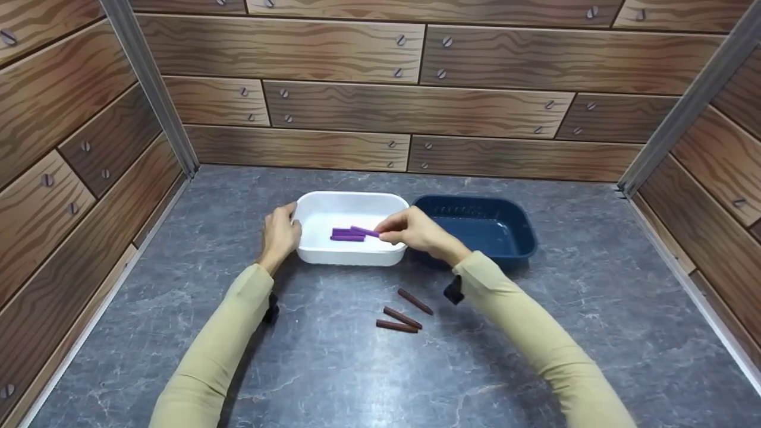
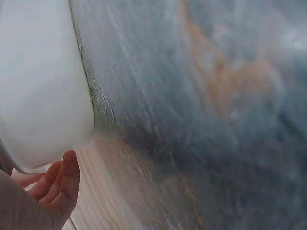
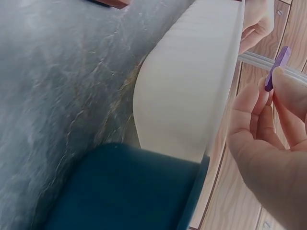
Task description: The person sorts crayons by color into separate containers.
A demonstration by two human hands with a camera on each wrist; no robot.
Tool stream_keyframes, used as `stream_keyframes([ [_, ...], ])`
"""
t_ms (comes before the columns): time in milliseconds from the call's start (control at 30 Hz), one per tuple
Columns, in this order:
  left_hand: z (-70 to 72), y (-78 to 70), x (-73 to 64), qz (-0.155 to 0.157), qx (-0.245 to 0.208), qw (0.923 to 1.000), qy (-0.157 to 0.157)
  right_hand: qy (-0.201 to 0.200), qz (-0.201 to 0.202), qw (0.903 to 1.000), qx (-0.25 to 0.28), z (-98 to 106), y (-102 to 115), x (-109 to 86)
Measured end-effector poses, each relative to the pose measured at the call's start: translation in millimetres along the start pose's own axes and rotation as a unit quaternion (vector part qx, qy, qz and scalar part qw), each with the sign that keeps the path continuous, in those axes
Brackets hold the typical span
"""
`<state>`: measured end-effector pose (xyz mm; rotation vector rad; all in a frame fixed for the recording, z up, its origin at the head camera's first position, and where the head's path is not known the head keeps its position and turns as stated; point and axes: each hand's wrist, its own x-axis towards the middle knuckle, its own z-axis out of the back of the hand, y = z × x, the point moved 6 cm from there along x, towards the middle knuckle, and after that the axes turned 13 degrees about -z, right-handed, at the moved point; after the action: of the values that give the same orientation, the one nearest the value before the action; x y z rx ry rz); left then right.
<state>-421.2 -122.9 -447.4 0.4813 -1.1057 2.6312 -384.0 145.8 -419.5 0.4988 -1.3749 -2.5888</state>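
Right hand (image 1: 419,229) pinches purple stick (image 1: 365,231) over white tub (image 1: 351,258); other purple sticks (image 1: 347,239) already inside. Left hand (image 1: 280,232) touches tub's end, fingers loose. Brown sticks (image 1: 402,317) on surface (image 1: 333,368) probably left.

I see wood-plank walls (image 1: 345,53) on three sides, slotted screws (image 1: 447,41), grey corner posts (image 1: 151,77), white strips (image 1: 89,327) edging a marbled grey surface (image 1: 594,255).

A slim purple stick (image 1: 364,231) slants over the white container (image 1: 351,257), one end pinched in the right hand (image 1: 423,232). The container (its corners rounded) stands upright on the desk (image 1: 321,356), with more purple sticks (image 1: 348,239) lying close together on its floor, roughly lengthwise.
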Motion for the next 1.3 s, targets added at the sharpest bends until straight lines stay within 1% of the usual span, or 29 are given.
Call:
stream_keyframes([
  [100,-0.7,0.1,-0.2,0.002,-0.007,1.0000,0.002,0.000,0.002,1.0000,0.002,-3.6,2.3,6.8],
  [300,-0.5,-0.9,-1.0,-0.003,-0.004,1.0000,0.001,0.008,-0.001,0.9998,0.016,-11.3,3.6,21.1],
  [433,-1.1,-1.4,-1.6,0.000,-0.007,1.0000,0.003,0.008,-0.019,0.9996,0.020,-12.8,2.4,29.4],
  [600,0.5,-1.9,1.0,-0.005,-0.002,1.0000,-0.005,0.006,-0.037,0.9981,0.049,-11.0,3.7,42.0],
  [700,0.5,-1.1,1.9,-0.002,0.001,1.0000,-0.006,0.003,-0.056,0.9962,0.067,-10.7,1.2,50.4],
  [833,-0.2,0.7,1.1,0.006,0.002,1.0000,-0.003,-0.005,-0.086,0.9930,0.080,-12.1,-4.9,59.3],
  [967,-0.8,-0.2,1.1,-0.005,-0.005,1.0000,-0.004,-0.026,-0.099,0.9909,0.087,-12.8,-7.3,66.6],
  [1167,-0.4,2.9,-2.4,0.010,0.002,0.9999,-0.006,-0.040,-0.122,0.9887,0.078,-18.1,-8.2,75.3],
  [1300,0.1,0.6,-0.2,-0.001,0.000,1.0000,-0.009,-0.059,-0.135,0.9870,0.065,-17.3,-9.4,77.7],
])
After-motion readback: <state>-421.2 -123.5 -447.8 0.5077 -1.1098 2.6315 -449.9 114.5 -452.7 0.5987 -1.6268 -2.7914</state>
